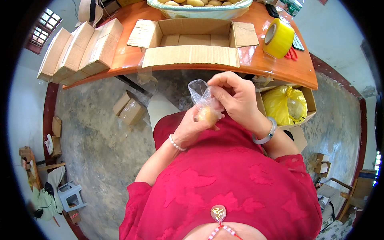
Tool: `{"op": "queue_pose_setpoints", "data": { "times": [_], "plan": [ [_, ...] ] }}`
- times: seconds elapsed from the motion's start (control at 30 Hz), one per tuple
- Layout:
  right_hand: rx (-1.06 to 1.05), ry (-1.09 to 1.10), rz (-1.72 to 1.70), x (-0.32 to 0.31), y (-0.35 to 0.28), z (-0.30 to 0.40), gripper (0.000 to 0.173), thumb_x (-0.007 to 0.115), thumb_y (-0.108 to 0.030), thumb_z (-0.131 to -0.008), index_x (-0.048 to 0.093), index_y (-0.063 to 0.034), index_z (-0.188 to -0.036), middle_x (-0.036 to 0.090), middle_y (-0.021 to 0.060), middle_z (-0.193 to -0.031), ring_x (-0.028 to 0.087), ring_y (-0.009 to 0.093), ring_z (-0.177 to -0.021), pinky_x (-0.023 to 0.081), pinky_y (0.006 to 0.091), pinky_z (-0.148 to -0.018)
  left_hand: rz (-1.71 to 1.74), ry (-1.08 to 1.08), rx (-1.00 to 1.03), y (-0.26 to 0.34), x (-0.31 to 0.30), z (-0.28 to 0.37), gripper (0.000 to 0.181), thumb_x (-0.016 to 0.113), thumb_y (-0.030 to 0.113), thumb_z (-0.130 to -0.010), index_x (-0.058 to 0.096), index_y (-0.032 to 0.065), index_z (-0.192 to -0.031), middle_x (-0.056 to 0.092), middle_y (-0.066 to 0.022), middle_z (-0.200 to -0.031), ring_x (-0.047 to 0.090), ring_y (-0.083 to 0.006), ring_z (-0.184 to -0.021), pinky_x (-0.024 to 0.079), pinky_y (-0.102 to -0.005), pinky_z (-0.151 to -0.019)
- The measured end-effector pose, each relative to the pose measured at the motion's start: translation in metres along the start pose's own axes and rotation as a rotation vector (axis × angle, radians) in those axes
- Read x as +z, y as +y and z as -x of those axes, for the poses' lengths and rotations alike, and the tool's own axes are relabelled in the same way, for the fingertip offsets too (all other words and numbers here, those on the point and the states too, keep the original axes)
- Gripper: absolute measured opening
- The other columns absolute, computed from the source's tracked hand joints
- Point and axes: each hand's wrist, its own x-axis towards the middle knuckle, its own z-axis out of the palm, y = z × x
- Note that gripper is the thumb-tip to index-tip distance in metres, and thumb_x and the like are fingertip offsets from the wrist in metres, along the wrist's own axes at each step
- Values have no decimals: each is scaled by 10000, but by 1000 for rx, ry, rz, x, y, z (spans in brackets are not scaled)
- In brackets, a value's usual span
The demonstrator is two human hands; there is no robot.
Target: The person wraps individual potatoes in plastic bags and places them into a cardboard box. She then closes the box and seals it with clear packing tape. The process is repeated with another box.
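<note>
My left hand (192,124) cups a small yellow-brown potato (207,115) that sits inside a clear plastic bag (199,88). The bag's loose top sticks up above it. With thumb and fingertips, my right hand (237,99) pinches the bag near its upper right edge. Both hands are in front of my red top, just short of the desk's near edge. Straight ahead on the wooden desk (126,57) lies an open cardboard box (190,56), its flaps spread and the visible part of its floor bare.
A basin (204,13) of potatoes stands behind the box. Several closed cartons (100,46) line the desk's left. On the right are a yellow tape roll (285,39), red-handled scissors (292,54) and a water bottle (289,10). Below sits a carton with a yellow bag (279,105).
</note>
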Motion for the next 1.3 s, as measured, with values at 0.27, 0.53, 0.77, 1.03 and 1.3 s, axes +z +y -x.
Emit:
{"op": "queue_pose_setpoints", "data": {
  "times": [0.27,0.53,0.77,1.03,1.3],
  "plan": [
    [-281,-179,-193,8,-19,-20,160,618,97,-820,626,35,-966,638,110,-1019,639,157,-909,523,268,-774,-115,214,18,11,20,-5,262,642,210,-890,555,37,-1066,619,-61,-972,599,-156,-913,495,-299,-815],
    [-238,-22,276,-7,9,22,141,705,4,-776,643,-16,-901,648,94,-942,620,190,-759,505,267,-634,226,208,276,4,3,-4,200,511,235,-990,565,45,-960,608,-81,-1042,605,-213,-980,508,-370,-883],
    [-253,-8,345,3,32,30,126,719,-14,-748,677,-25,-866,629,89,-876,623,209,-709,499,284,-612,146,232,201,-3,10,-9,289,486,295,-1002,557,25,-1074,580,-88,-1128,564,-174,-1030,480,-324,-887],
    [-177,-325,676,-5,25,12,123,630,-68,-762,699,-51,-863,636,116,-867,637,287,-777,514,350,-670,-4,275,122,-4,14,-5,361,490,335,-992,526,32,-1186,579,-82,-1145,573,-178,-1079,483,-335,-918],
    [-548,-267,806,-17,14,25,313,622,-86,-779,616,-89,-1092,588,111,-1155,611,268,-938,509,332,-716,235,428,134,-4,-1,-13,299,450,288,-1015,543,9,-1065,609,-115,-1019,606,-198,-930,524,-341,-828]
  ]
}}
